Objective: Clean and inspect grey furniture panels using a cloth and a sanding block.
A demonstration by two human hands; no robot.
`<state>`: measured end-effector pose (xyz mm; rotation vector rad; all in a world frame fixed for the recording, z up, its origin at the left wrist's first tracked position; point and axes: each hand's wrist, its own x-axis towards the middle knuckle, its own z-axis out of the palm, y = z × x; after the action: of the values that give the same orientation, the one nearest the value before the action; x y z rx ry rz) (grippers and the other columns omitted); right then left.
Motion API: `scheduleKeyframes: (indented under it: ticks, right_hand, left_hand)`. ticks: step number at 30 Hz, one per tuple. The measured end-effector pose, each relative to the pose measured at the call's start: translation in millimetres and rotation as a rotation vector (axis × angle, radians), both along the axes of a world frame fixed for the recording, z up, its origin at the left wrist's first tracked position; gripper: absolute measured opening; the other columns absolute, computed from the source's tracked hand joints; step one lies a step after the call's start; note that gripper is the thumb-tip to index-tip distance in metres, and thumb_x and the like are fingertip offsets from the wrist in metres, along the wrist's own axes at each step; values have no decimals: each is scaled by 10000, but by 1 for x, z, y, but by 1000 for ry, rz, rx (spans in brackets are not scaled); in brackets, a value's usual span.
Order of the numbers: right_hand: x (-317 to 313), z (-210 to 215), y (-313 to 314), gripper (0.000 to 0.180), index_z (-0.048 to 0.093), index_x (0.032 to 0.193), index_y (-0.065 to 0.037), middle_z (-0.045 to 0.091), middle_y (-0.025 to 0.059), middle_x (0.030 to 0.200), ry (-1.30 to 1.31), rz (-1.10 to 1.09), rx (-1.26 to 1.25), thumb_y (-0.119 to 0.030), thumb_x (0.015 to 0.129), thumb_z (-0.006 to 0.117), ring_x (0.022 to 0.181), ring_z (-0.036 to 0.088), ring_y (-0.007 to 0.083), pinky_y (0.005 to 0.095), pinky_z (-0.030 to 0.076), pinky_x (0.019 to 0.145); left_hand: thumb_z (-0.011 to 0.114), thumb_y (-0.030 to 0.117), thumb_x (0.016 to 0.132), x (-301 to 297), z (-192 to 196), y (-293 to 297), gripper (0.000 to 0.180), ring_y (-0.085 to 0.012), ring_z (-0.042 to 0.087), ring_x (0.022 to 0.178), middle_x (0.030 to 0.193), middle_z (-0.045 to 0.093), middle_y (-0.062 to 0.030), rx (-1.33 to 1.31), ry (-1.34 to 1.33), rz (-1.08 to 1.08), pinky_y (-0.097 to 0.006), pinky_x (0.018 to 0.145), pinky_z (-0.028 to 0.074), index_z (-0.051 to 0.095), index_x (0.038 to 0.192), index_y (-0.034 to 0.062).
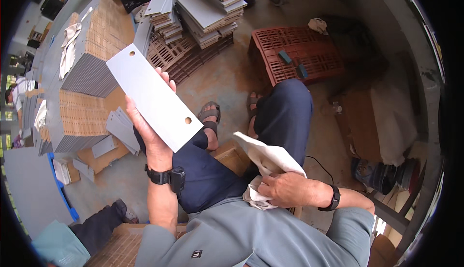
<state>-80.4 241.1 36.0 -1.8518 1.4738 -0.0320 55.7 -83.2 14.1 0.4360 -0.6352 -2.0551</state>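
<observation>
My left hand is closed round a light grey rectangular panel, which it holds up at a tilt above my left thigh. The panel has a round hole near each end, and my thumb and fingertips show along its long edges. In my right hand, close to my belly, is a bunched off-white cloth. Its upper part spreads out stiffly above my fingers, over my right thigh. The cloth and the panel are apart.
Stacks of grey panels rest on a brown plastic crate ahead. A red-brown crate bears two small blue blocks. Tall panel stacks stand at left. Another person's leg shows at lower left.
</observation>
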Motion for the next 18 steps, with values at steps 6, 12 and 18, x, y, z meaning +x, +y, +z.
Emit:
scheduleKeyframes:
  ticks: [6, 12, 18]
  right_hand:
    - [-71, 34, 8, 400, 684, 1293, -78, 679, 123, 1148, -603, -428, -268, -197, 922, 778, 1085, 662, 305, 421, 553, 949]
    - [-229, -118, -27, 338, 730, 1093, -85, 704, 105, 1066, 431, -1296, -563, -356, 901, 790, 1009, 646, 277, 429, 537, 848]
    - [-288, -206, -60, 504, 733, 1166, -97, 692, 131, 1153, 690, -1221, -141, -496, 860, 767, 1150, 595, 377, 523, 510, 913]
  left_hand:
    - [494, 472, 1056, -44, 9, -8, 712, -354, 518, 1397, 1533, 477, -236, -64, 80, -174, -457, 1151, 488, 330, 1593, 34]
    - [440, 488, 1067, -85, -2, 3, 702, -355, 571, 1345, 1528, 476, -247, 18, 97, -297, -457, 1130, 513, 327, 1594, 37]
    - [412, 548, 1057, -102, -4, 22, 708, -300, 602, 1296, 1452, 553, -206, 75, 9, -345, -428, 1116, 514, 387, 1545, 35]
